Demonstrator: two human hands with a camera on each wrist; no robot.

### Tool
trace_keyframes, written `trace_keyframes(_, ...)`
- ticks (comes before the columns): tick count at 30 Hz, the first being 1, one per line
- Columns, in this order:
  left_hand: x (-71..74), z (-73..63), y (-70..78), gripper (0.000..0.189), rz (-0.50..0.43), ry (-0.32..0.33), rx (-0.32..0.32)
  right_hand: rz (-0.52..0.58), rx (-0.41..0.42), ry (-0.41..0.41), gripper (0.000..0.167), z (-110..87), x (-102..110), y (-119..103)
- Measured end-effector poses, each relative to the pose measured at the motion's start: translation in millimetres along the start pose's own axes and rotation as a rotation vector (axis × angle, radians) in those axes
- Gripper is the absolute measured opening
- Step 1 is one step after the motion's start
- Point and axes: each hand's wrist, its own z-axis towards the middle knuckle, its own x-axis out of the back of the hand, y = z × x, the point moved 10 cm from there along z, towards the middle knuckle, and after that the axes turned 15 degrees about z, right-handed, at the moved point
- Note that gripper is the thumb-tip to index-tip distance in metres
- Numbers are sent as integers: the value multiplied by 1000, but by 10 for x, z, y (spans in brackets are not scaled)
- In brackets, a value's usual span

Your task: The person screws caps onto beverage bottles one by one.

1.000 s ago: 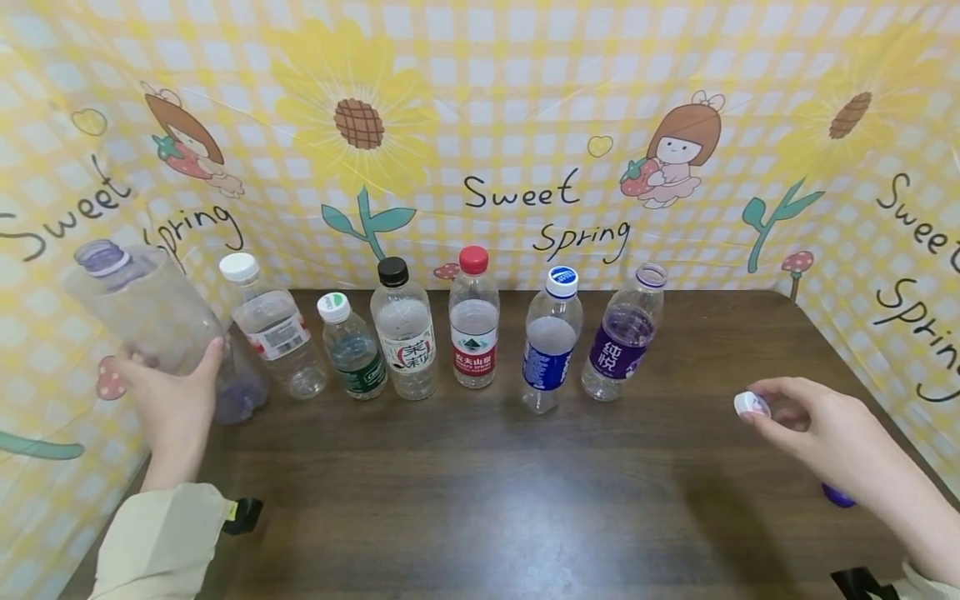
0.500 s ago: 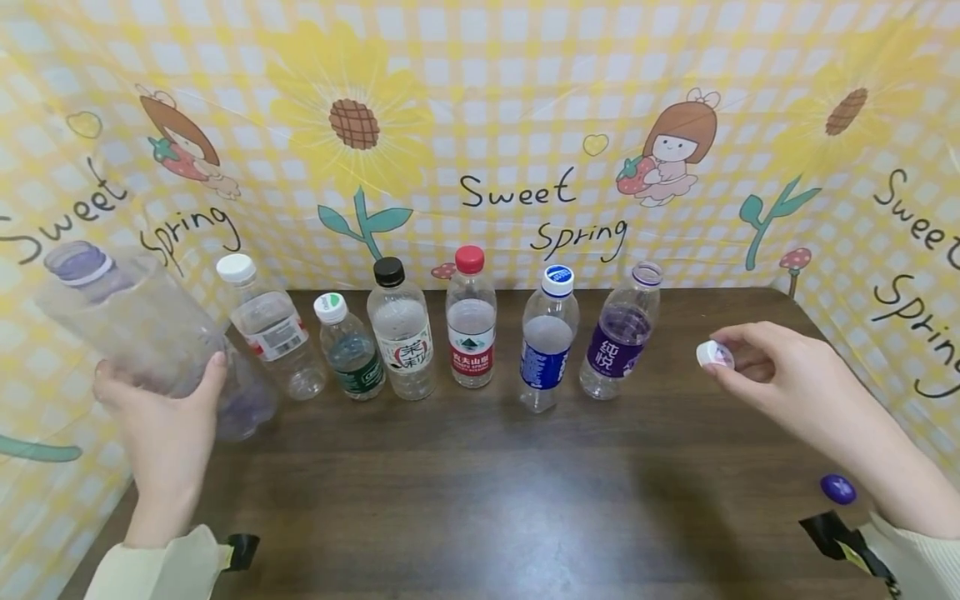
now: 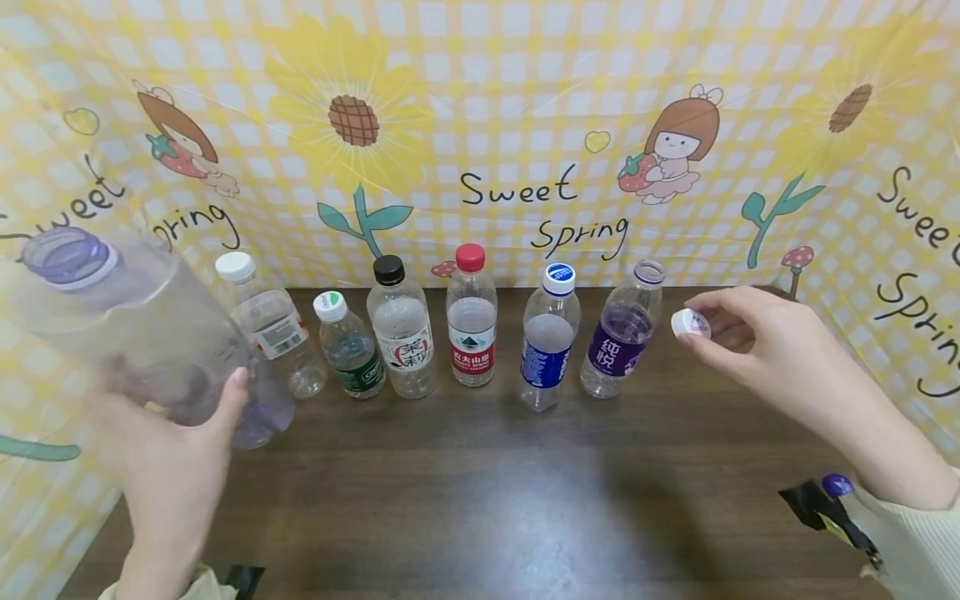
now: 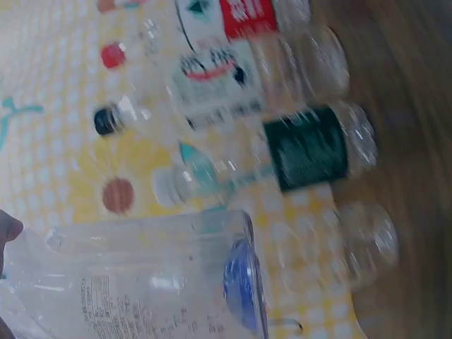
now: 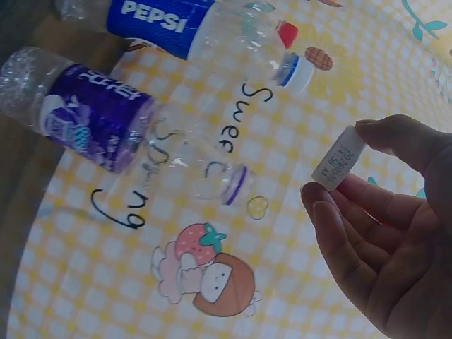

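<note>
My left hand grips a large clear plastic bottle with a purple, uncapped neck, tilted with its mouth to the upper left. In the left wrist view this bottle shows its printed wall and a blue-purple neck. Between thumb and fingers my right hand pinches a white bottle cap, whose side bears printed characters in the right wrist view. Just left of the cap stands an uncapped bottle with a purple label, upright on the table; its neck ring is purple.
Several capped bottles line the table's back: white-capped, small green-labelled, black-capped, red-capped and blue-labelled Pepsi. A purple cap lies by my right sleeve. Yellow checked cloth walls the brown table.
My right hand has carried the white cap left and up towards the purple-labelled bottle. My left hand has lifted and tilted the large bottle, bringing it nearer to the camera.
</note>
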Motion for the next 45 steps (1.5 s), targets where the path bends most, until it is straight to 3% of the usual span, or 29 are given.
trace_keyframes(3, -124, -88, 109, 90, 11, -84, 1, 2, 25, -5, 27, 75, -2, -104)
trace_keyframes(7, -339, -238, 226, 89, 108, -201, -7, 4, 43, -21, 29, 188, -17, -235)
trace_keyframes(12, -619, -417, 440, 87, 182, -312, -100, 22, 36, -68, 29, 321, -70, -394)
trace_keyframes(17, -910, -611, 655, 86, 154, -419, -196, 69, 69, -100, 28, 432, -120, -603)
trace_keyframes(25, -1356, -958, 902, 89, 114, -583, -302, 114, 211, -145, 26, 492, -228, -1045)
trace_keyframes(34, -1651, -1247, 1048, 88, 79, -674, -327, 137, 307, -239, 28, 521, -376, -1326)
trace_keyframes(41, -1762, -1390, 1116, 88, 72, -712, -359, 119, 424, -333, 27, 519, -529, -1463)
trace_keyframes(45, -1801, -1431, 1136, 87, 57, -724, -360, 120, 447, -385, 27, 508, -605, -1484)
